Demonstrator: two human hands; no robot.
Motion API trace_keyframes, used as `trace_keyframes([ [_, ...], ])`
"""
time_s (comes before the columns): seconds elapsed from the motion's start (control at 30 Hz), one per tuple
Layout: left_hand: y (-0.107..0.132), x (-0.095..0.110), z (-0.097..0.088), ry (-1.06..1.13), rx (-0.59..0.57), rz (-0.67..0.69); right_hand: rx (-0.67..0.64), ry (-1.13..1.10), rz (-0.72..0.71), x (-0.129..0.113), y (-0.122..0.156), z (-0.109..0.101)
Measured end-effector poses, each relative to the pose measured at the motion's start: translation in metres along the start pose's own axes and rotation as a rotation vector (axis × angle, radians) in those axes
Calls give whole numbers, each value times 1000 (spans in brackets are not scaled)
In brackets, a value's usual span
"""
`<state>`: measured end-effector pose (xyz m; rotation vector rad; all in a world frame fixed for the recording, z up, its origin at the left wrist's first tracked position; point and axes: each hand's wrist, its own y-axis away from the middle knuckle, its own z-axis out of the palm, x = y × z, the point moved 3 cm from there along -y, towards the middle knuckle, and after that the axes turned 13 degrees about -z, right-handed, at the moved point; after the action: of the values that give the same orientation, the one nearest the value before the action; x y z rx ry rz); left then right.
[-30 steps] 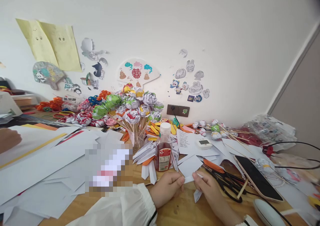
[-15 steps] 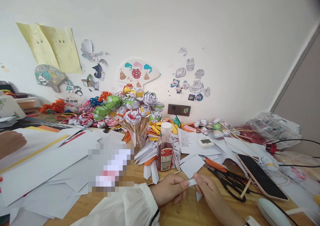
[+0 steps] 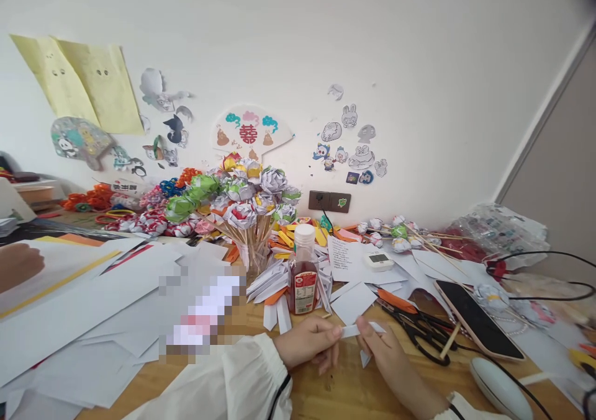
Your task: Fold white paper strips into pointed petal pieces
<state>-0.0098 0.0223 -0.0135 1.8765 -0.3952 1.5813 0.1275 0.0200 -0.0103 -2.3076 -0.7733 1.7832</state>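
Observation:
A narrow folded strip of white paper (image 3: 349,331) stretches between my two hands, low in the middle of the view. My left hand (image 3: 307,344) pinches its left end between thumb and fingers, the other fingers curled beneath. With the thumb on top, my right hand (image 3: 382,352) grips the strip farther right, and its tip pokes out past the thumb. A small pointed bit of white paper (image 3: 365,359) shows below the right fingers; whether it belongs to the strip I cannot tell. Just behind the hands stands a bottle of red-brown liquid (image 3: 305,283) with a white cap.
Folded paper pieces (image 3: 267,283) lie left of the bottle, before a vase of paper flowers (image 3: 246,215). Black scissors (image 3: 419,333), a phone (image 3: 479,317) and a white mouse (image 3: 500,388) are at right. Paper sheets (image 3: 93,296) cover the left, where another person's hand (image 3: 21,266) rests.
My right hand has slid along the strip, so more of it shows between the hands and beyond the right thumb. The whole view has shifted slightly.

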Motion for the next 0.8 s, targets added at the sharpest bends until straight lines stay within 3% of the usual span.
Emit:
trace_keyframes([
  [0.47,2,0,0,-69,-9,-6,85,10,16,0,1,-6],
  [0.67,3,2,5,-144,69,-10,128,-14,-1,-2,-3,-6],
  [0.8,2,0,5,-142,11,19,178,-9,-1,-4,-3,-7],
])
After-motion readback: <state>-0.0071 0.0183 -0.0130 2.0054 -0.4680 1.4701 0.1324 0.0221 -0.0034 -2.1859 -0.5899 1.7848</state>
